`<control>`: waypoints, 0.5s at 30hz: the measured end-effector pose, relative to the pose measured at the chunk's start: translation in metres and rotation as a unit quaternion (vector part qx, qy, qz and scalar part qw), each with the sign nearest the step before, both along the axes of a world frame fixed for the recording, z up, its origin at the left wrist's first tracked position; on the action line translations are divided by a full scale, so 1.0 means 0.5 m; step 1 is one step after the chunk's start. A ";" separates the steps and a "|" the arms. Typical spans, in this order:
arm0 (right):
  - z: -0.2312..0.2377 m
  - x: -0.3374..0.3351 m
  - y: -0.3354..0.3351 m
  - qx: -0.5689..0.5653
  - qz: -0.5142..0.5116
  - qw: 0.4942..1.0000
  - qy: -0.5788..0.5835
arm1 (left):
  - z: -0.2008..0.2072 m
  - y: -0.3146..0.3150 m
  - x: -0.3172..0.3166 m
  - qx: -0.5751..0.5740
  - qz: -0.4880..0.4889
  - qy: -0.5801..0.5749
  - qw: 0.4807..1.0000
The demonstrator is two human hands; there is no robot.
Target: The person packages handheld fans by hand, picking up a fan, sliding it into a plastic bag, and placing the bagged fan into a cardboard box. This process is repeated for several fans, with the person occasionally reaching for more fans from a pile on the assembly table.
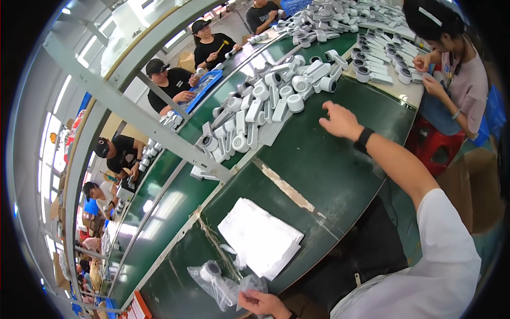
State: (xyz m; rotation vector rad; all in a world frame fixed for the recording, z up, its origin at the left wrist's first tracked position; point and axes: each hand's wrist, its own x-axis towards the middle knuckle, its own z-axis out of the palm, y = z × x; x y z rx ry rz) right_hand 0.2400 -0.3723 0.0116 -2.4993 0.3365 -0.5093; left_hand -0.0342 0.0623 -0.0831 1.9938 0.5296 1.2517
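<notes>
My left hand (260,304) is closed on the edge of a clear plastic bag (227,290) at the lower middle. Inside that bag lies a white device with a round head (211,269) and a handle, like a small handheld fan. My right hand (340,121) is stretched over the green table, its fingers apart and holding nothing. Just beyond its fingertips is a large heap of similar white devices (260,93), some with dark round faces. A stack of white sheets or flat bags (259,234) rests between my hands, nearer the left one.
A grey metal frame (133,117) crosses the left side. At the right a seated co-worker (462,80) handles something small beside rows of devices (372,58). Several other workers sit across the line, one with a blue tray (204,87). An orange box (137,307) stands at lower left.
</notes>
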 end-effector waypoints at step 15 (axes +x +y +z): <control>-0.058 0.253 -0.295 -0.278 -0.120 0.952 0.046 | 0.020 0.007 0.007 0.078 0.061 0.053 0.994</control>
